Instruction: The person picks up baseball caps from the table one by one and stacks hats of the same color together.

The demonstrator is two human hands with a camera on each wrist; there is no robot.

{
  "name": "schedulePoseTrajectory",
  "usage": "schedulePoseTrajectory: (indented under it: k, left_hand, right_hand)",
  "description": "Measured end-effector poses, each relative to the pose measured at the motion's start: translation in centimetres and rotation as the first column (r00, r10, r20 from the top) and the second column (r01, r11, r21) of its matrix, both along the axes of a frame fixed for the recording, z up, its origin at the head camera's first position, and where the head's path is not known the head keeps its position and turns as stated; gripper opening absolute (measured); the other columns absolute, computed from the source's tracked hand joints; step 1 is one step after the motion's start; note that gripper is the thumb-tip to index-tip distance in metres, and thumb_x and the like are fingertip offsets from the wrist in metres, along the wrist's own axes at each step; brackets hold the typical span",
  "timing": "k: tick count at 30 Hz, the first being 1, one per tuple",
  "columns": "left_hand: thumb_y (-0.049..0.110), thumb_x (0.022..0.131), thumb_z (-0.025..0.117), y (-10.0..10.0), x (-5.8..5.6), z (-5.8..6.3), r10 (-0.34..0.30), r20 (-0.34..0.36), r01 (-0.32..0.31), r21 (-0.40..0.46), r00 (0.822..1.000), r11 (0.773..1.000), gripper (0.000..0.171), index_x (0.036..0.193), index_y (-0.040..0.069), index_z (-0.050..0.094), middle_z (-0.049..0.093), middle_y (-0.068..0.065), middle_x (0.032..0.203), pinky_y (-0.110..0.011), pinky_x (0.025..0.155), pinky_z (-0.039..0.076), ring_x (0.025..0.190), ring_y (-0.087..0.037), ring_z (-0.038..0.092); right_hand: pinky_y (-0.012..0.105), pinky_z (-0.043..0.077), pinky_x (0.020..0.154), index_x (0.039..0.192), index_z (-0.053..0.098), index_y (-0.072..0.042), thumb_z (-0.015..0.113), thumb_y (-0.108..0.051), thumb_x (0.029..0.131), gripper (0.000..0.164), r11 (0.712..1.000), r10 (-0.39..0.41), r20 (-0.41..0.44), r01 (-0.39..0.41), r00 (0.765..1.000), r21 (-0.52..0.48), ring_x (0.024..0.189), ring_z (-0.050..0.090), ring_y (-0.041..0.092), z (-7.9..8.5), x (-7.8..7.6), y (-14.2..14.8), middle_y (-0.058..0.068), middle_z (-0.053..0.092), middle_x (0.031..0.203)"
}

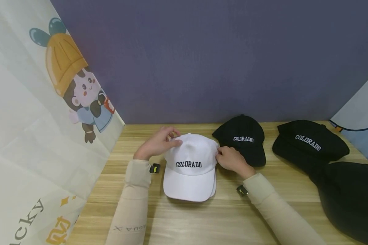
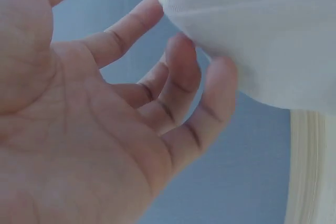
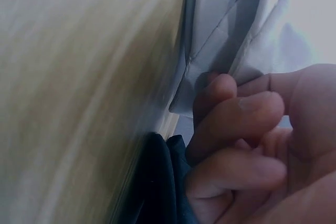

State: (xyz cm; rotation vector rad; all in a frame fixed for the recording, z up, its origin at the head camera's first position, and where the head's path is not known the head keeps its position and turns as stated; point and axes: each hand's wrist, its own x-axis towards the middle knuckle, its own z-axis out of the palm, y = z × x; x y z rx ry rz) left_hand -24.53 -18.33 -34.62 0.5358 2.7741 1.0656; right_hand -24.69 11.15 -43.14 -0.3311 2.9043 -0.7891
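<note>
A white baseball cap with dark COLORADO lettering lies in the middle of the table, its brim toward me. A second white brim peeks out beneath it on the right, so two white caps are stacked. At the upper left of the crown is my left hand, its fingers loosely bent. In the left wrist view, the fingertips meet the white fabric. My right hand pinches the right edge of the white cap between thumb and curled fingers; the right wrist view shows folds of white cloth there.
Just right of the white caps sits a black COLORADO cap, close to my right hand. Farther right lie another black COLORADO cap and a large black item. A dark blue panel stands behind the wooden table.
</note>
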Motion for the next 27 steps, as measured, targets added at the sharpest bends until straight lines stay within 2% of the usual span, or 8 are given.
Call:
schedulePoseTrajectory:
  k: [6,11,17,27]
  left_hand:
    - [0.040,0.093,0.075,0.9,0.2,-0.1,-0.001,-0.030,0.000,-0.037,1.000,0.999,0.041,0.126,0.019,0.065,0.053,-0.011,0.136,-0.049,0.099,0.049,0.117,-0.030,0.054]
    - [0.044,0.081,0.086,1.8,0.5,0.0,-0.026,-0.030,0.022,-0.127,0.999,0.992,0.065,0.136,0.022,0.060,0.049,-0.009,0.144,-0.055,0.110,0.040,0.134,-0.029,0.040]
    - [0.042,0.070,0.094,2.8,0.6,-0.3,-0.016,-0.012,0.013,-0.209,1.000,0.978,0.093,0.147,0.022,0.047,0.043,-0.012,0.151,-0.062,0.114,0.035,0.137,-0.032,0.033]
    - [0.048,0.066,0.095,3.2,0.9,-0.7,-0.012,0.025,0.018,-0.262,1.000,0.965,0.114,0.158,0.022,0.033,0.035,-0.014,0.160,-0.066,0.119,0.023,0.148,-0.038,0.027]
  right_hand:
    - [0.032,0.039,0.057,0.069,0.051,-0.015,0.049,-0.019,0.097,0.028,1.000,-0.002,0.002,0.002,1.000,0.004,0.064,0.053,0.022,-0.1,0.0,0.0,0.005,0.052,0.070]
    - [0.032,0.038,0.056,0.069,0.051,-0.015,0.049,-0.018,0.096,0.027,1.000,-0.002,0.003,0.002,1.000,0.000,0.063,0.053,0.022,0.0,0.1,0.0,0.005,0.051,0.070]
    - [0.032,0.038,0.056,0.069,0.050,-0.015,0.049,-0.019,0.096,0.027,1.000,0.000,-0.001,0.000,1.000,-0.001,0.062,0.053,0.022,0.1,0.1,0.0,0.005,0.051,0.069]
    - [0.032,0.038,0.055,0.069,0.051,-0.015,0.051,-0.019,0.096,0.027,1.000,0.000,0.004,0.000,1.000,0.002,0.062,0.054,0.022,0.2,0.2,0.0,0.004,0.052,0.069]
